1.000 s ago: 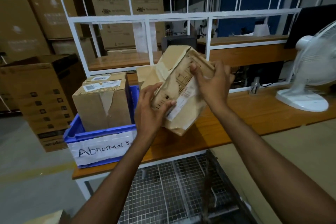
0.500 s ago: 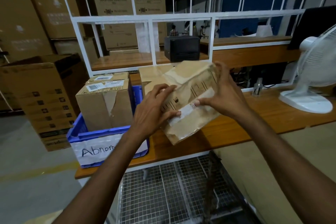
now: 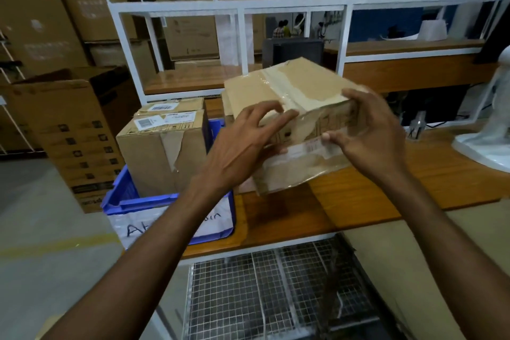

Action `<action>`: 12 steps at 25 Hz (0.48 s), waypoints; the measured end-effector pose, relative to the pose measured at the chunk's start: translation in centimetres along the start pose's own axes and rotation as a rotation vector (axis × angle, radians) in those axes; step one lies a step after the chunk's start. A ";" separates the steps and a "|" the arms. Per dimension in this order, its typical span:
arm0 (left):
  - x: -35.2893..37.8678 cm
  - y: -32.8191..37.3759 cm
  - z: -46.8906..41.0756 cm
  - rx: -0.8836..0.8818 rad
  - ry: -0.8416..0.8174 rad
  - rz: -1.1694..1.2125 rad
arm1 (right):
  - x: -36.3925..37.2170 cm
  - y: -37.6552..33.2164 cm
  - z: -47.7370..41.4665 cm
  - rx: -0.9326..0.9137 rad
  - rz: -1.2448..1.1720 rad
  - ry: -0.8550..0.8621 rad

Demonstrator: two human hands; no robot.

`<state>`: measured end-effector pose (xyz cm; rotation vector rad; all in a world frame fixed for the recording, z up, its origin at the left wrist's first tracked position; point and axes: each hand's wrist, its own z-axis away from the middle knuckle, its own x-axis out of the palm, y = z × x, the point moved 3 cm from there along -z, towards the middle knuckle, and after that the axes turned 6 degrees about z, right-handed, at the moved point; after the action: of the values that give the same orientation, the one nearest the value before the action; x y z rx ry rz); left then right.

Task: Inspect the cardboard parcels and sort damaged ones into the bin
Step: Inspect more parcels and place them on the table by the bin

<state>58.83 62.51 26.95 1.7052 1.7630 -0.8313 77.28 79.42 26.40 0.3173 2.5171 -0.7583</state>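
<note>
Here, a taped cardboard parcel [image 3: 289,96] is held tilted over the wooden surface [image 3: 400,196], just right of the blue bin [image 3: 121,199]. Fingers of the left hand [image 3: 242,146] clamp its near side, and those of the right hand [image 3: 369,135] curl round its right end. A torn parcel [image 3: 154,157] stands in the bin.

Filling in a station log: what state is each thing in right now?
Parcel: held tilted in both hands, tape wrinkled.
Left hand: grips parcel.
Right hand: grips parcel.
Bin: holds boxes.
Front box: upright in bin, tape torn.
</note>
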 end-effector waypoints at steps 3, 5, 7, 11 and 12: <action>-0.7 0.8 -4.5 0.002 -0.002 -0.011 | -1.9 1.4 -3.2 0.000 -0.033 -0.006; -0.5 1.6 -7.2 -0.006 -0.012 0.030 | -3.1 3.3 -5.1 0.000 -0.038 -0.016; 0.0 2.5 -9.8 0.007 -0.027 0.053 | -4.7 5.7 -6.9 0.003 -0.054 -0.021; 1.2 4.5 -15.0 0.050 0.030 0.005 | -6.6 9.8 -9.9 -0.048 -0.057 0.015; 1.7 5.0 -16.0 0.069 0.045 -0.019 | -6.3 11.7 -10.9 -0.050 -0.076 0.035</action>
<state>64.30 75.66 35.97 1.7670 1.8022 -0.8773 82.58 94.66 32.26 0.2203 2.5893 -0.7231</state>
